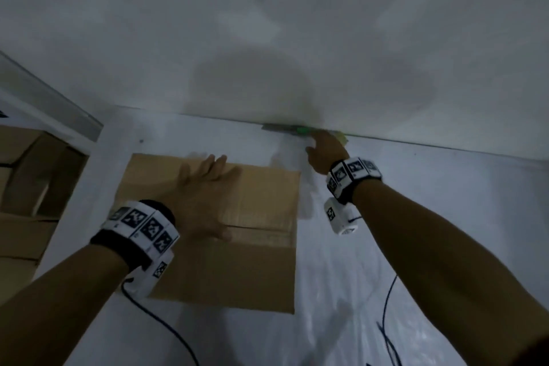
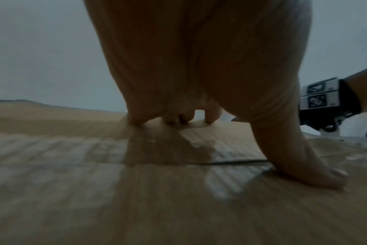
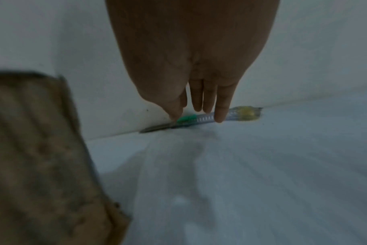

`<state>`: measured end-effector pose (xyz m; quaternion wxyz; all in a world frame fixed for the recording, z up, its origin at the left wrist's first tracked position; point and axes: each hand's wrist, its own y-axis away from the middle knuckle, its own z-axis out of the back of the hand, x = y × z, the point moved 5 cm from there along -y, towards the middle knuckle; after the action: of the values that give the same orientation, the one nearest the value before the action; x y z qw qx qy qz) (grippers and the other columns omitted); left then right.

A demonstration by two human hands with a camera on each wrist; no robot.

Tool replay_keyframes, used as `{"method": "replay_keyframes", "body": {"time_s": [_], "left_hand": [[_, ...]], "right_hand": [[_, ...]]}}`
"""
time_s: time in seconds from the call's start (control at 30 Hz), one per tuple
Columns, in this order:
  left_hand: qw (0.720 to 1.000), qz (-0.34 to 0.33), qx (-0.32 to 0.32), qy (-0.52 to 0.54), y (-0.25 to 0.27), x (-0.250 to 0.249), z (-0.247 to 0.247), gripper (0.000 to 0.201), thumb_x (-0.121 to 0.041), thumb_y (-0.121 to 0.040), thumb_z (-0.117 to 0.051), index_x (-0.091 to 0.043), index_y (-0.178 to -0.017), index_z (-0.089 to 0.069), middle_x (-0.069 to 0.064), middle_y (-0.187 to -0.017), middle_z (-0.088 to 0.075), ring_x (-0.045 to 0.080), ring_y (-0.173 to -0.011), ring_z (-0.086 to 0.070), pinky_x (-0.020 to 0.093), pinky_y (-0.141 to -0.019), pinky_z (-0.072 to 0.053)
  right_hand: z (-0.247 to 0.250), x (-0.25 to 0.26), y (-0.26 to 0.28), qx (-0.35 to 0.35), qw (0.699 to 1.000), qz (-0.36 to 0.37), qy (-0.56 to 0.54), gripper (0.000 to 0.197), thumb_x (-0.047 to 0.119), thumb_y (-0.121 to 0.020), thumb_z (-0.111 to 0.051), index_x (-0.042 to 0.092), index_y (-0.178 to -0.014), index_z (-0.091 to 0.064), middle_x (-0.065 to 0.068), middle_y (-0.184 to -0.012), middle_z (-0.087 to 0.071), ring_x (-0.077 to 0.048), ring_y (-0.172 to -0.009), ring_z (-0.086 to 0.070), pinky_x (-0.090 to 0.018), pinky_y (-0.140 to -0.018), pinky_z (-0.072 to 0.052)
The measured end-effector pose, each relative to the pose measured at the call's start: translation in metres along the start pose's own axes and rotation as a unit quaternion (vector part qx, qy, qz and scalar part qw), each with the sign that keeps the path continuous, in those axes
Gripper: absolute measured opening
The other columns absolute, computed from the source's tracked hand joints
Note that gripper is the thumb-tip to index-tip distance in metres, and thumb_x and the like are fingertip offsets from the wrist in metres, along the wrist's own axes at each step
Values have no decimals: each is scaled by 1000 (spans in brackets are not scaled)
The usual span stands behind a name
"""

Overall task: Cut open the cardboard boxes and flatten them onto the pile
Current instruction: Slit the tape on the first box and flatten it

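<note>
Head view, and I've got the left hand (image 1: 198,205) spread flat on top of the cardboard box (image 1: 237,261), fingers straight, palm down, pressing rather than gripping. On the left wrist view the fingertips (image 2: 136,121) touch the cardboard and the thumb (image 2: 316,170) lands right at the dark seam (image 2: 230,161) between the top flaps, which lie closed. The box sits on the white sheet (image 1: 416,246).

Over to the right of the box, I see the right hand (image 1: 326,154) stretched out to the line where the sheet meets the wall (image 1: 267,24). Right wrist view: fingers long and nearly straight, thumb (image 3: 175,112) and little finger (image 3: 220,114) tips down on the utility knife (image 3: 201,119). Touching it, yes; whether it's actually lifted or pinched, I can't tell. The knife lies along the foot of the wall, grey blade (image 3: 157,128) out and pointing back toward the box, green slider in the middle, yellowish end farthest from the box.

Left of the box, past a white ledge (image 1: 74,128), more brown cardboard (image 1: 29,187) is stacked. Dark cables (image 1: 386,321) trail across the sheet on the near side of the box.
</note>
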<state>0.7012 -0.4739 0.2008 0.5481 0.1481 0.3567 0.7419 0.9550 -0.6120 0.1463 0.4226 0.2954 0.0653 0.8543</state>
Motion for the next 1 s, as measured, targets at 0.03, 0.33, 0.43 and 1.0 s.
{"method": "replay_keyframes", "body": {"time_s": [0.03, 0.33, 0.43, 1.0], "left_hand": [[1000, 3, 2, 0, 0, -1, 4, 133, -73, -63, -71, -34, -148, 23, -7, -151, 38, 17, -141, 34, 56, -116, 13], [998, -4, 24, 66, -8, -1, 20, 134, -66, -59, -78, -35, -151, 14, -9, -154, 34, 12, -140, 34, 54, -115, 17], [997, -11, 22, 79, -11, 4, 19, 135, -68, -57, -78, -37, -151, 13, -10, -154, 32, 10, -140, 33, 50, -114, 20], [927, -24, -202, 315, 73, 137, 8, 95, -55, -52, -83, -24, -135, -47, -9, -149, -32, 13, -143, -27, 21, -114, -15]], "right_hand": [[-4, 3, -12, 11, 999, 22, 46, 49, 19, -99, -47, 8, -145, -37, -15, -150, -37, -30, -135, -38, -34, -110, -30], [-23, 12, -35, -18, 976, 72, 203, 41, 16, -95, -50, 3, -134, -46, -22, -141, -37, -38, -130, -34, -48, -97, -46], [-20, 9, -29, -2, 984, 31, 175, 50, 22, -91, -58, 3, -134, -41, -20, -136, -41, -36, -125, -40, -49, -96, -44], [3, 182, 147, 102, 974, 201, 32, 20, 28, -101, -43, 13, -107, -54, -3, -84, -60, -21, -69, -57, -31, -60, -41]]}}
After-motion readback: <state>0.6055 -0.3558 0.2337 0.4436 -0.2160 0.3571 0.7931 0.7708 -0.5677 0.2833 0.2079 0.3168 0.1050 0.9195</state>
